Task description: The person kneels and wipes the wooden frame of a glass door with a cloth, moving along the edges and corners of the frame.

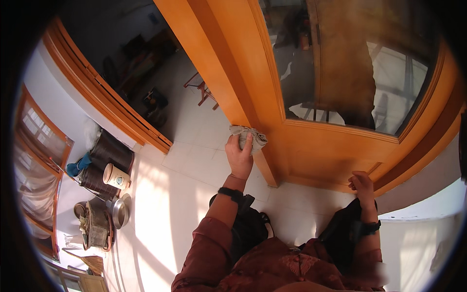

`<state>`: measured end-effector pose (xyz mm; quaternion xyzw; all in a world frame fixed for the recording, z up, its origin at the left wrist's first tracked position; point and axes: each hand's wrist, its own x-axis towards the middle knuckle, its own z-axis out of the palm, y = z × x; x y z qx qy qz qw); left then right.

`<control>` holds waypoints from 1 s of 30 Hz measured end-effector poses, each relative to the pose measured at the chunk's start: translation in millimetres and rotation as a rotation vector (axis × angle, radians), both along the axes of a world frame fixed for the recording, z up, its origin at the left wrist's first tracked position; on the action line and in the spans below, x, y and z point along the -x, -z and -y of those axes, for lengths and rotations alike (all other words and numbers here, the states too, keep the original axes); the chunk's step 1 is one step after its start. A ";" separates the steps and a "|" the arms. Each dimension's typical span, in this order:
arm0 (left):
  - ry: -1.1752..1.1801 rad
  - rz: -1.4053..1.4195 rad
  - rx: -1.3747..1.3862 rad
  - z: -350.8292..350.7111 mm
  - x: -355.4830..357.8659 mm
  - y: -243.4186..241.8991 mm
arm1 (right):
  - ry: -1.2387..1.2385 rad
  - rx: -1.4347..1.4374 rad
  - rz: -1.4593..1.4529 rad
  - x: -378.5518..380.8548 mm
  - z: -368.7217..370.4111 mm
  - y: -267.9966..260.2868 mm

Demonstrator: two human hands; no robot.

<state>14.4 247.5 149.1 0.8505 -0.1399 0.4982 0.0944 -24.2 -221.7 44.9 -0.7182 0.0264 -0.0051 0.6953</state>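
Note:
My left hand (239, 155) grips a folded grey cloth (251, 138) against the edge of an orange-brown wooden door frame (233, 69). The thumb lies over the cloth's near side. To the right, my right hand (361, 184) hangs with bent fingers in front of the lower wooden door panel (313, 164), and nothing shows in it. Whether it touches the panel I cannot tell. Above that panel a glass pane (343, 73) reflects a dark figure and a bright window.
On the left, a doorway opens to a dark room with a wooden folding stool (202, 91). Along the left wall stand dark brown barrels (113, 149), a cream bucket (116, 176), a metal basin (119, 213) and a straw broom (93, 263). Sunlight falls across the tiled floor (157, 204).

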 end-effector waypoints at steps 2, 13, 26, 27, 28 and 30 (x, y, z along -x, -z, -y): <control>-0.062 0.031 -0.006 -0.1 0.6 -1.0 | 0.002 0.020 0.017 0.9 0.8 2.6; -0.050 0.735 -0.279 -1.3 -34.8 -374.0 | 0.051 0.072 -0.011 4.3 6.2 3.5; -0.439 0.465 -0.891 34.8 -41.2 -392.7 | 0.025 0.058 0.023 19.8 22.8 -2.9; -0.409 0.427 -0.887 34.6 -38.7 -378.4 | 0.027 0.061 0.024 21.9 24.4 -3.6; -0.390 0.394 -0.886 34.7 -35.9 -364.6 | 0.030 0.045 0.015 24.1 25.6 -4.6; -0.334 0.318 -0.861 37.8 -30.5 -336.8 | 0.027 0.027 0.019 27.6 28.2 -6.3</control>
